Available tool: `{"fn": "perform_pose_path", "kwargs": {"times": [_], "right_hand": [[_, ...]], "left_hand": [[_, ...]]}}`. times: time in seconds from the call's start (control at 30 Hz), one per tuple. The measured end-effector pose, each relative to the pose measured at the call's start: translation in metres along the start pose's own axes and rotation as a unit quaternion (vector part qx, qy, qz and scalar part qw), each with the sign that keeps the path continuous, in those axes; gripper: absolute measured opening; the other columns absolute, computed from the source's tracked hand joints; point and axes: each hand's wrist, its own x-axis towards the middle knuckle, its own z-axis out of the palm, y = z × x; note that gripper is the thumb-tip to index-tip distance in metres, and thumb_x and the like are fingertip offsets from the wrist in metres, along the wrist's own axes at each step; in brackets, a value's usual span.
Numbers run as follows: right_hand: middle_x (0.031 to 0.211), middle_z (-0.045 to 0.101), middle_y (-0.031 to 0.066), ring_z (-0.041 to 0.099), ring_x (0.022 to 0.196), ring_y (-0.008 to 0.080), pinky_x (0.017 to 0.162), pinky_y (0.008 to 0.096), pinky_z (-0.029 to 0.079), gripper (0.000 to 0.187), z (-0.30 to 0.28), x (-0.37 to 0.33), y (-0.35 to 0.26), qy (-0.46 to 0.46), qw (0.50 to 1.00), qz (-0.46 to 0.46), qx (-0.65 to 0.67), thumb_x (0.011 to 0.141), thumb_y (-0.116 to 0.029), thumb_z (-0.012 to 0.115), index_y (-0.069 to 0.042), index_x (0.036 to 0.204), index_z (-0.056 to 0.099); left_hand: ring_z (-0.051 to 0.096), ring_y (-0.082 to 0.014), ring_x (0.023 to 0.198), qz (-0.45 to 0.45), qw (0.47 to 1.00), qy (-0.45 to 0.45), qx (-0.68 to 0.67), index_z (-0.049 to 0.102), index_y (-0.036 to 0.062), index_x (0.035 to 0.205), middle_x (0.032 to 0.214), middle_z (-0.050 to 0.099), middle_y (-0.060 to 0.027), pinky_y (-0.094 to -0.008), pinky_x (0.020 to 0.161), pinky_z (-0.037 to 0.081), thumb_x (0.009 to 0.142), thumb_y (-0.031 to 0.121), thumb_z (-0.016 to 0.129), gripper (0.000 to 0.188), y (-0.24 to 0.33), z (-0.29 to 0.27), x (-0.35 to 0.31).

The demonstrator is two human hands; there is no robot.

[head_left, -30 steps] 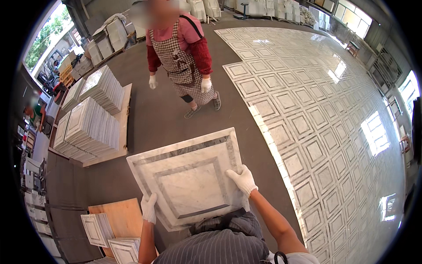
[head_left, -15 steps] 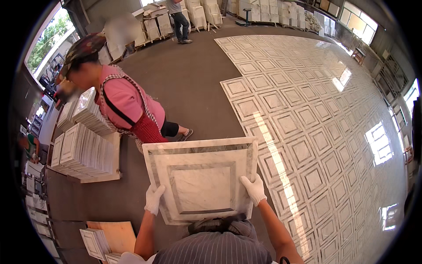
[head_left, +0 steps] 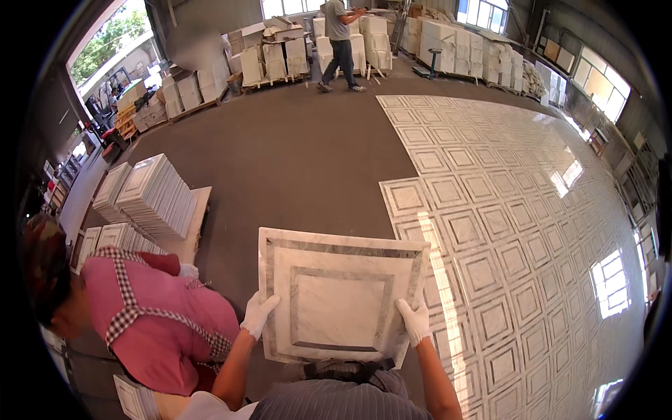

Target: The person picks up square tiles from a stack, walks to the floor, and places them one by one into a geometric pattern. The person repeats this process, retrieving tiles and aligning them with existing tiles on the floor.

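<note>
Between my two white-gloved hands I carry a square marble tile (head_left: 341,301), pale with grey inlaid bands framing its middle. My left hand (head_left: 260,315) grips its left edge, thumb lying over the face. At the opposite edge my right hand (head_left: 414,320) holds on the same way. The tile is tilted in front of my body, its decorated face toward me. To the right, laid tiles (head_left: 483,231) of the same pattern cover a broad stretch of floor with a stepped left edge.
A co-worker in pink (head_left: 164,315) bends close at my left, beside stacked tiles (head_left: 155,192) on a wooden pallet (head_left: 199,217). Brown floor (head_left: 280,161) stretches ahead. Another person (head_left: 341,45) walks at the back, before wrapped stone stacks (head_left: 448,49). More tiles (head_left: 133,399) stand at lower left.
The co-worker in pink has come nearer along my left and now bends low. My view has shifted, and the tile stays in both hands. The person at the back has stepped along.
</note>
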Motion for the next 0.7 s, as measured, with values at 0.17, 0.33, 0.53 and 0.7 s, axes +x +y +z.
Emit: {"fn": "perform_pose_path", "kwargs": {"times": [0.17, 0.33, 0.53, 0.7], "right_hand": [[0.115, 0.062, 0.0049, 0.059, 0.103, 0.0139, 0.090, 0.0292, 0.047, 0.044, 0.022, 0.092, -0.042, -0.206, 0.958, 0.087, 0.178, 0.087, -0.007, 0.062, 0.000, 0.128, 0.050], [0.116, 0.062, 0.0048, 0.059, 0.103, 0.0139, 0.090, 0.0294, 0.047, 0.043, 0.046, 0.203, -0.052, -0.239, 0.944, 0.083, 0.210, 0.088, -0.007, 0.061, -0.001, 0.129, 0.049], [0.083, 0.060, -0.0017, 0.054, 0.074, 0.0069, 0.064, 0.0249, 0.045, 0.024, 0.097, 0.370, -0.129, -0.198, 0.975, 0.029, 0.094, 0.084, -0.018, 0.070, -0.002, 0.098, 0.060], [0.075, 0.055, -0.0030, 0.048, 0.070, 0.0069, 0.060, 0.0256, 0.042, 0.025, 0.148, 0.496, -0.157, -0.201, 0.979, 0.022, -0.018, 0.081, -0.022, 0.072, -0.002, 0.086, 0.058]], "left_hand": [[0.058, -0.0152, 0.101, -0.013, 1.000, -0.001, -0.021, 0.055, -0.0001, 0.122, 0.112, 0.063, -0.0064, -0.0312, 0.090, 0.046, 0.085, 0.018, 0.069, 0.044, 0.033, -0.001, 0.100], [0.059, -0.0148, 0.099, -0.036, 0.999, 0.015, -0.027, 0.056, 0.0007, 0.119, 0.110, 0.063, -0.0050, -0.0305, 0.089, 0.046, 0.085, 0.018, 0.069, 0.041, 0.063, 0.026, 0.198], [0.059, -0.0143, 0.096, -0.023, 0.994, 0.004, -0.103, 0.055, 0.0009, 0.120, 0.111, 0.063, -0.0037, -0.0301, 0.087, 0.047, 0.086, 0.020, 0.069, 0.041, 0.119, 0.081, 0.331], [0.059, -0.0180, 0.106, -0.023, 0.994, 0.006, -0.109, 0.051, -0.0007, 0.126, 0.118, 0.061, -0.0072, -0.0367, 0.095, 0.047, 0.086, 0.021, 0.069, 0.049, 0.152, 0.085, 0.420]]}}
